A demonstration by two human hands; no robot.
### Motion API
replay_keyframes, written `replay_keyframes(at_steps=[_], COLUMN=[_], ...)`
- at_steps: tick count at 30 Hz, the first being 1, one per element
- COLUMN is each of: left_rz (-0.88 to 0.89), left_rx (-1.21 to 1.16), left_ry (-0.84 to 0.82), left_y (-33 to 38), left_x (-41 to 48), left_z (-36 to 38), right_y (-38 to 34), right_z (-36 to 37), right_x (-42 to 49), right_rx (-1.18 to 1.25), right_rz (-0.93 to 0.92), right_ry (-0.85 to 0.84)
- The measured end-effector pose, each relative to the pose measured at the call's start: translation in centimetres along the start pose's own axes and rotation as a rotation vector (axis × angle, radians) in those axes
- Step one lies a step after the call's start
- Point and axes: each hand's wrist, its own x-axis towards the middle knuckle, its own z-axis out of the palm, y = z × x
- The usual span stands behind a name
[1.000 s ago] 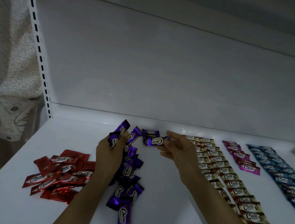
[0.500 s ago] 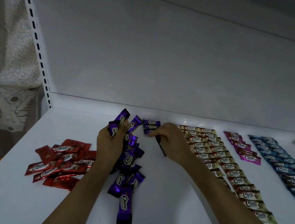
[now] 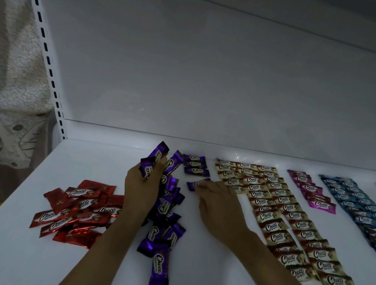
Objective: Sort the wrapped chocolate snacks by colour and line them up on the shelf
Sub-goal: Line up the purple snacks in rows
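- The left hand (image 3: 141, 184) is curled round a small fan of purple snacks (image 3: 151, 165) and holds them upright above the purple heap (image 3: 166, 212) in the middle of the shelf (image 3: 17, 251).
- The right hand (image 3: 218, 203) lies low over the shelf, and its fingertips pinch a single purple snack (image 3: 195, 184) just in front of the purple row (image 3: 195, 165), which has three pieces at the back.
- The step in hand looks to be building the purple line, with this piece going in as the fourth.
- The gold rows (image 3: 279, 220), pink row (image 3: 312, 193) and blue rows (image 3: 362, 209) already lie in order to the right. The red heap (image 3: 76, 207) on the left is unsorted.
- Next, the piece likely needs squaring up with the three behind it, label up and edges close. Then the right hand would take another from the left hand's fan.
- The wrappers look slick, so a careless nudge could skew the short row.
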Motion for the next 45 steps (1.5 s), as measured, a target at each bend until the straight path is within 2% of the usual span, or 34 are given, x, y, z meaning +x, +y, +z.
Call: replay_keyframes(at_steps=[7, 9, 11, 12, 13, 15, 17, 19, 24, 30, 34, 37, 39, 41, 45], left_rz=[-0.029, -0.048, -0.055, -0.045, -0.032, -0.009, 0.013, 0.042, 0.038, -0.041, -0.132, -0.127, -0.115, -0.091, -0.061], left_rx=[-0.052, -0.071, -0.071, -0.059, -0.048, -0.043, -0.030, 0.002, -0.016, -0.025, -0.124, -0.168, -0.168, -0.150, -0.110], left_ry=[-0.044, -0.070, -0.089, -0.101, -0.121, -0.172, -0.200, -0.191, -0.112, 0.220, 0.410, 0.437, 0.432, 0.421, 0.400], left_y=[-0.4, -0.3, -0.2, -0.2, -0.1, 0.0, 0.0, 0.0, -0.2, -0.3, -0.3, -0.2, -0.2, -0.2, -0.1], left_x=[0.2, 0.1, 0.1, 0.0, -0.1, -0.3, -0.5, -0.6, -0.3, 0.6, 1.1, 1.1, 1.1, 1.1, 1.3], left_z=[0.1, 0.1, 0.1, 0.1, 0.2, 0.4, 0.5, 0.5, 0.2, -0.8, -1.5, -1.9, -2.0, -1.7, -1.3], right_y=[0.7, 0.6, 0.1, -0.2, -0.5, -1.3, -2.2, -2.8, -2.4, -1.3, -1.8, -2.2, -2.2, -2.0, -2.2], right_z=[0.4, -0.6, -2.5, -3.6, -4.5, -6.2, -7.2, -7.7, -8.3, -6.9, -2.8, -0.3, 0.1, 0.3, 1.5], right_x=[2.7, 3.3, 4.2, 4.7, 5.1, 5.9, 6.7, 7.5, 8.6, 9.4, 10.3, 10.8, 10.8, 10.0, 8.2], right_rx=[0.046, 0.246, 0.623, 0.798, 0.918, 0.997, 0.936, 0.856, 1.064, 1.138, 1.007, 0.733, 0.427, 0.219, 0.082], right_rz=[0.062, 0.154, 0.334, 0.380, 0.373, 0.255, 0.162, 0.129, 0.246, 0.401, 0.526, 0.501, 0.423, 0.325, -0.056], right_ry=[-0.034, 0.076, 0.196, 0.195, 0.155, -0.008, -0.179, -0.275, -0.163, 0.002, -0.001, -0.057, -0.085, -0.018, 0.092])
